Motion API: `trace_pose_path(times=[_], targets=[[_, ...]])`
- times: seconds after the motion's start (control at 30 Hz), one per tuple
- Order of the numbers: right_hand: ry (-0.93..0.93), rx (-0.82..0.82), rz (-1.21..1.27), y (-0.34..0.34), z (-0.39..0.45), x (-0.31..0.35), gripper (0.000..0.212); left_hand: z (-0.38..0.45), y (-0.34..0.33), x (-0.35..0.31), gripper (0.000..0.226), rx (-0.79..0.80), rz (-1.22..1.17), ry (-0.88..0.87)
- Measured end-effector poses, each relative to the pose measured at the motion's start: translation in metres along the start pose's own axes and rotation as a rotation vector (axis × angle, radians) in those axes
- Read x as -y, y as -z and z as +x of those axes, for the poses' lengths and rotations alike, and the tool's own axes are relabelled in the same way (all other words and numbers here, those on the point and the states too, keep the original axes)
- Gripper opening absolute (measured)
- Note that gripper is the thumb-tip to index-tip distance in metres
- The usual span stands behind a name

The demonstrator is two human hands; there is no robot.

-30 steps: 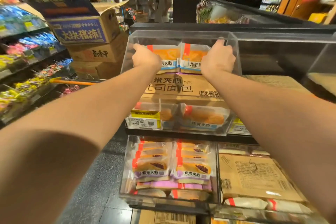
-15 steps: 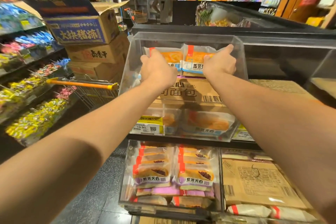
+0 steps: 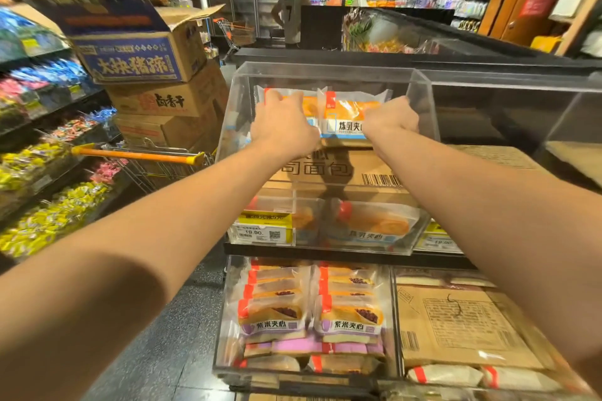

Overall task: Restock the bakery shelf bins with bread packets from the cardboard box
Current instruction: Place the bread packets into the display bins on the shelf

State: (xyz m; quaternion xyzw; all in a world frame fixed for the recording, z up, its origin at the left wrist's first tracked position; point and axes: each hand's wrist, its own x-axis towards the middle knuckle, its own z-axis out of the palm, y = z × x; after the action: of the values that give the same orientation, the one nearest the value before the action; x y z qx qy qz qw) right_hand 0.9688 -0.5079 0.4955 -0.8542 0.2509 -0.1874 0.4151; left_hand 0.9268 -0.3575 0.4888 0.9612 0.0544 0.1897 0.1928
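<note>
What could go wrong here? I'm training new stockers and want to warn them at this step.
1. Both hands, left hand and right hand, hold upright orange bread packets inside the clear top bin; released carelessly, they may topple forward.
2. Fingers squeezing the soft packets could crush the bread.
3. The cardboard box under the packets looks tilted, so the row may slide.

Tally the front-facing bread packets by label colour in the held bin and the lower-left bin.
Blue-label packets in the held clear bin, gripped by both hands: 2
Purple-label packets fronting the lower-left bin: 2
Total: 4
</note>
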Motion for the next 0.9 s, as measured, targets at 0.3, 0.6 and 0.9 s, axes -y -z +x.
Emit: trace_pose_path(times=[0.3, 0.6, 0.9], targets=[[0.033, -0.103, 0.153, 0.001, -0.003, -0.003, 0.031, 0.005, -0.023, -0.022, 0.067, 0.311, 0.072, -0.219], [0.088, 0.078, 0.020, 0.009, -0.017, -0.005, 0.023, 0.007, -0.028, -0.035, 0.073, 0.356, 0.181, -0.279], [0.294, 0.147, -0.256, 0.010, -0.025, -0.013, 0.064, 0.005, -0.022, -0.030, 0.071, 0.252, 0.072, -0.283]])
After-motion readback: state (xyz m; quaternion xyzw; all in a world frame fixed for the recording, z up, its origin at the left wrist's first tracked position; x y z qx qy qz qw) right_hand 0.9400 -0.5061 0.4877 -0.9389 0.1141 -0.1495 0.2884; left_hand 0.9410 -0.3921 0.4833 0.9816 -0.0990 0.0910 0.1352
